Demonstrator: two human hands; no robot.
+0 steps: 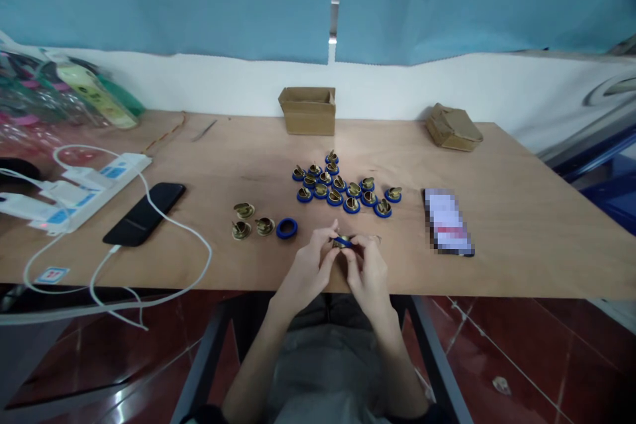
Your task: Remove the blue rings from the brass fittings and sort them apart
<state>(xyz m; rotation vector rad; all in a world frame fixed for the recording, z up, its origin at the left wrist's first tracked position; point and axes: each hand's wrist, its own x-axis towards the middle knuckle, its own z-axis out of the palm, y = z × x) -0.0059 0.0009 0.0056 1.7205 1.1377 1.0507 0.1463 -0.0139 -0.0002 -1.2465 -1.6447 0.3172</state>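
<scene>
While left hand [312, 261] and right hand [368, 267] pinch one blue-rimmed metal piece [342, 242] between closely set fingers near the front edge of the worktop [521, 232], it looks light and stiff, probably slippery, hardly fragile, so best gripped around its rim

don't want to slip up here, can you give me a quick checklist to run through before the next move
1. Grip: left hand and right hand both pinch the small brass-coloured metal piece with a blue ring: ok
2. Ring fully seated on that piece: cannot tell, fingers cover part of it
3. Loose round blue ring uncovered, on the table left of the hands: ok
4. Three ringless brass-coloured metal pieces beside it, all blue-ringed: not ok, no blue on them
5. Thin white charging cable clear of the hands: ok, it lies farther left
</scene>
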